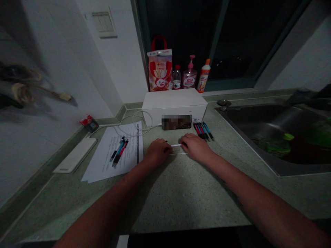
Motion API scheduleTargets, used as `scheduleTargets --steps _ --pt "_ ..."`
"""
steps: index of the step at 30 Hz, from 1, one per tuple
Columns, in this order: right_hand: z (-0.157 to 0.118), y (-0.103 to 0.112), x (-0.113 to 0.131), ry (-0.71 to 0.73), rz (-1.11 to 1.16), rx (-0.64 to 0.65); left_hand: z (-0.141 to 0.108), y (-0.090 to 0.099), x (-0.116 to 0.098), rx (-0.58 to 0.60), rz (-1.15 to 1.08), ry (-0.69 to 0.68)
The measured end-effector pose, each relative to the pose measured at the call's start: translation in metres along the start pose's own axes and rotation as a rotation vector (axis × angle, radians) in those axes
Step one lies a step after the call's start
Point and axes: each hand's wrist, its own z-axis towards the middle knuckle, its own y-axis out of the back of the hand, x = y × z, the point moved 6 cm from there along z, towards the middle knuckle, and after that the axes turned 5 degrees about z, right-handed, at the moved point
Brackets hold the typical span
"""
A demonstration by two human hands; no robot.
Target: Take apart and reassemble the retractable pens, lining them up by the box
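Observation:
In the middle of the counter, my left hand (158, 151) and my right hand (195, 146) hold a thin white stick-like item (176, 145) between them, one at each end. The fingers of both hands are closed on it. A thin white line (178, 154) runs just below it, between the hands. Several pens (203, 131) lie side by side just behind my right hand. More pens (119, 150) lie on printed paper sheets (103, 163) to the left of my left hand. Behind the hands, a phone (176, 123) leans on a white box (174, 101).
A white cable (121, 131) loops from the phone toward a white flat device (75, 155) at the left. A small red and black box (89, 123) stands by the wall. Bottles (189, 78) and a bag (160, 70) stand behind. The sink (258, 155) is right.

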Motion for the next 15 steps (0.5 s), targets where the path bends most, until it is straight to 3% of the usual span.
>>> scheduleTargets --steps 8,15 --pt "0.000 -0.002 -0.001 0.020 0.010 0.012 -0.003 0.008 0.012 -0.090 -0.011 0.099" --pt "-0.001 -0.002 0.000 0.043 0.060 0.006 -0.002 0.006 0.014 -0.092 -0.031 0.093"
